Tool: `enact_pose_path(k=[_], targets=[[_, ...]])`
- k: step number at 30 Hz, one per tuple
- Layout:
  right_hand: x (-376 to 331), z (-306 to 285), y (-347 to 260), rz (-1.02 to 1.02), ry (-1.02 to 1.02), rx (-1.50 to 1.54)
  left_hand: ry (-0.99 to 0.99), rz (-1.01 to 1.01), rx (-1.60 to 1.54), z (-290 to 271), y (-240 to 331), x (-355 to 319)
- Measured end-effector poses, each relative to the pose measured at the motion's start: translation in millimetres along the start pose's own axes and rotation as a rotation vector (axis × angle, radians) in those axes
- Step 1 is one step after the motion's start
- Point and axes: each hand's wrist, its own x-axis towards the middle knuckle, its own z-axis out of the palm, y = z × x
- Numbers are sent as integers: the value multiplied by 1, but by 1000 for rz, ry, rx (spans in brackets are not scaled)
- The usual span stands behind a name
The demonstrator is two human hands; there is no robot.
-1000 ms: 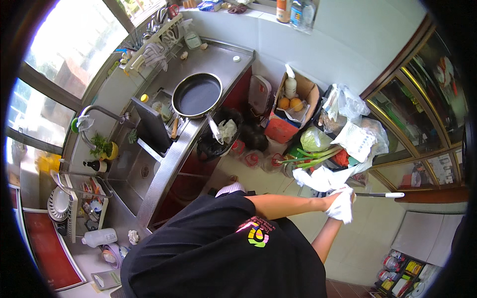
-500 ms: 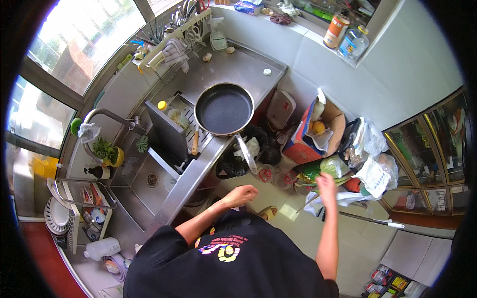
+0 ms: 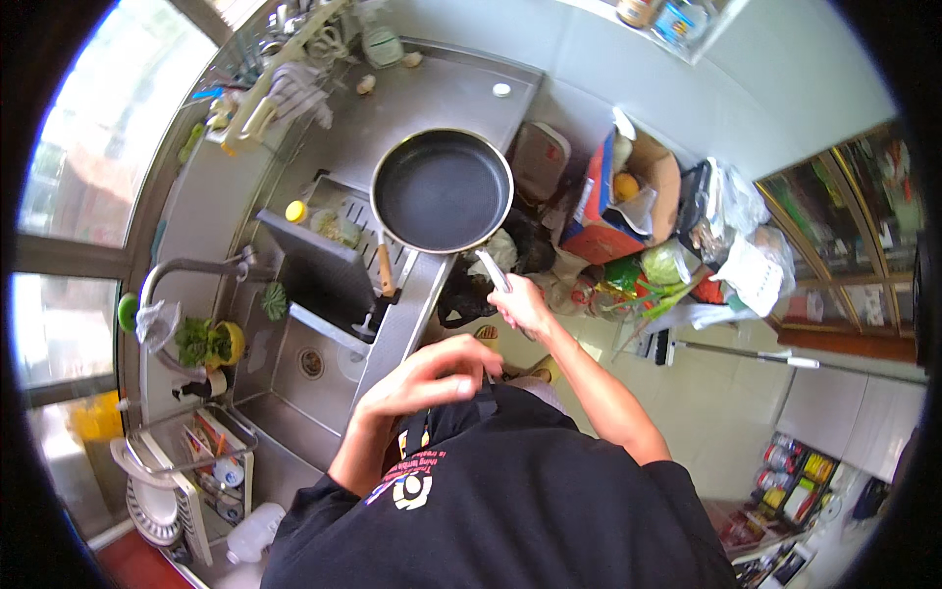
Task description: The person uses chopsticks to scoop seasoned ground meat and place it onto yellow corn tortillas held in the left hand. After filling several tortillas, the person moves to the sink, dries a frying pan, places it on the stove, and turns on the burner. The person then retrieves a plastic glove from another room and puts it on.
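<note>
A dark frying pan with a pale rim sits across the edge of the steel counter, its handle jutting out over the floor. My right hand is closed around the silvery pan handle. In front of my chest hovers my left hand, fingers loosely stretched and the thumb apart, holding nothing. Just left of the pan, a wooden handle lies beside a slotted metal tray. A dark upright board stands there, with a yellow-capped container behind it.
The sink and its curved faucet lie to the left, with a potted plant alongside. A cardboard box, black bags and vegetables crowd the floor at right. A long pole stretches farther right.
My right hand has come left from beside the vegetables and taken hold of the pan handle. My left hand has drawn back toward my chest. The view has shifted.
</note>
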Motion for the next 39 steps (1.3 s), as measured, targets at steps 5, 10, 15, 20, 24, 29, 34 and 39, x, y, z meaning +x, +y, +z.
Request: enact_pose_path(k=[5, 10, 15, 20, 24, 29, 34, 39], targets=[[-128, -42, -18, -42, 23, 223, -689, 716, 146, 53, 130, 44], [-284, -107, -22, -26, 363, 329, -784, 891, -165, 138, 163, 85], [-418, -153, 9, -182, 885, 402, -1002, 935, -298, 221, 144, 132], [-526, -209, 69, -207, 1260, 485, -1238, 838, -427, 338, 115, 199], [-611, -239, 121, -195, 1424, 522, -1493, 907, -517, 451, 90, 259], [-681, -276, 169, -128, 1456, 640, -1505, 812, -703, 569, 65, 315], [-726, -309, 212, -262, 1537, 799, -1563, 614, -691, 660, 21, 389], [-781, -370, 262, -304, 1598, 947, -1510, 417, -672, 755, -28, 470]])
